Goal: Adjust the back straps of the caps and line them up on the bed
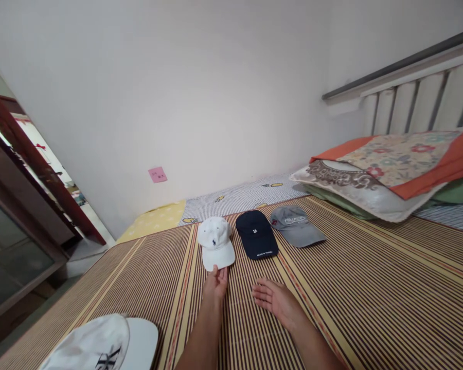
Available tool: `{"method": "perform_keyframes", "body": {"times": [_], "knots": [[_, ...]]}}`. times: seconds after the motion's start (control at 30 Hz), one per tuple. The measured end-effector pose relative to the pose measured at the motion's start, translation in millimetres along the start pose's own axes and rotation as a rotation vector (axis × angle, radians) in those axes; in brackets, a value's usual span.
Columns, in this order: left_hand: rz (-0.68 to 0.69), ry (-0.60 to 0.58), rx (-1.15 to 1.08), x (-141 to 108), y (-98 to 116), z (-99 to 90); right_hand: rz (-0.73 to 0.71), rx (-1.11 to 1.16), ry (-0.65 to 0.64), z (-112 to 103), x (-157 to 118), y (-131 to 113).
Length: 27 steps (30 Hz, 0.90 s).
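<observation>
My left hand (216, 282) grips the brim of a white baseball cap (215, 234) with a small dark logo, thumb on top and fingers partly under the edge. The cap rests on the striped mat, brim towards me. Just right of it lies a black cap (255, 234) with white lettering on its brim. A grey cap (295, 226) sits beside the black one, its brim angled to the right. My right hand (272, 299) hovers over the mat below the black cap, open, fingers apart and touching no cap.
Another white cap (100, 344) with black letters lies at the lower left. The striped mat (370, 288) covers the bed. Stacked pillows (370, 177) stand at the right, near a railed headboard (420, 100). A pink note (157, 174) is on the wall; a doorway opens far left.
</observation>
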<state>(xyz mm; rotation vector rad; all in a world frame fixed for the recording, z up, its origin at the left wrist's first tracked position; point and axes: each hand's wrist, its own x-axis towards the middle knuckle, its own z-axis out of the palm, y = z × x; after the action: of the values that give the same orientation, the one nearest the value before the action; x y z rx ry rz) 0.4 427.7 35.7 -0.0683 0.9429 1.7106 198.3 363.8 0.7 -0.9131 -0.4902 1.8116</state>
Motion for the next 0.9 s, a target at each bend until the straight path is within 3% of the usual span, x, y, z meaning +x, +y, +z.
{"method": "perform_keyframes", "body": {"times": [0.2, 0.5, 0.9], "knots": [[-0.046, 0.073, 0.058, 8, -5, -2.0, -0.002, -0.01, 0.007, 3, -2, -1], [-0.087, 0.06, 0.131, 8, -7, -5.7, -0.016, -0.011, 0.003, 4, -2, 0], [-0.031, -0.045, 0.153, 4, -17, -13.1, -0.03, -0.039, -0.013, 5, -2, 2]]}}
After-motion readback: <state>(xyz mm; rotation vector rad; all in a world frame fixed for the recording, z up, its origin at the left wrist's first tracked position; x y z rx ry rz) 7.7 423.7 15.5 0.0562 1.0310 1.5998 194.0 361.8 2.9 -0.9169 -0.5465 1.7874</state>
